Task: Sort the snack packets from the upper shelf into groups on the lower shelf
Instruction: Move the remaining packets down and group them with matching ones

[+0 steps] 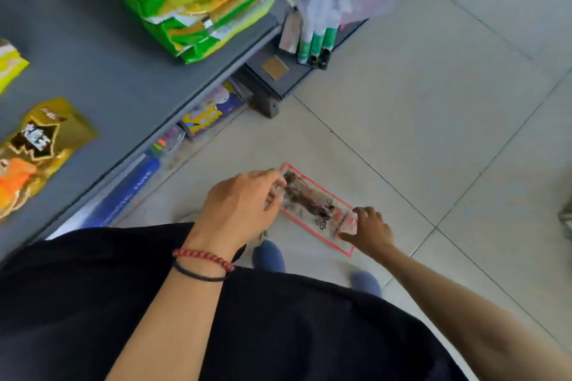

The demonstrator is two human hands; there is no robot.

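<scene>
- The left hand (244, 204), near the middle of the view, has its fingers curled and pinches the 10 o'clock end of a flat, long, clear plastic snack packet with a pink-red border and dark brown pieces inside (312, 204).
- The right hand (370, 230) grips the opposite end, at 4 o'clock, with the fingers bent over the top edge and the thumb at the lower edge.
- The packet hangs between the two hands, in front of the body and over the pale tiled floor (433, 102). It is off the shelf, well apart from its edge.
- I judge the packet as light and thin. The film is probably smooth and a little slippery, it will bend in the middle, and the pieces inside may break under pressure.
- The best hold is at the sealed border ends, as now, not on the filled middle.
- At 10 o'clock from the hands lies the grey flat shelf (102, 65), with a gold foil packet with a black label (43, 145) at its left part.
- At 12 o'clock on the same shelf is a leaning stack of green and yellow packets (192, 6).
- Motion blur makes the print on the held packet unreadable.
- The left fingertips are partly hidden behind the packet.
- Other packets are cut off at the left and top edges.
- The level under the grey shelf shows only a narrow strip, so the groups there cannot be judged.
</scene>
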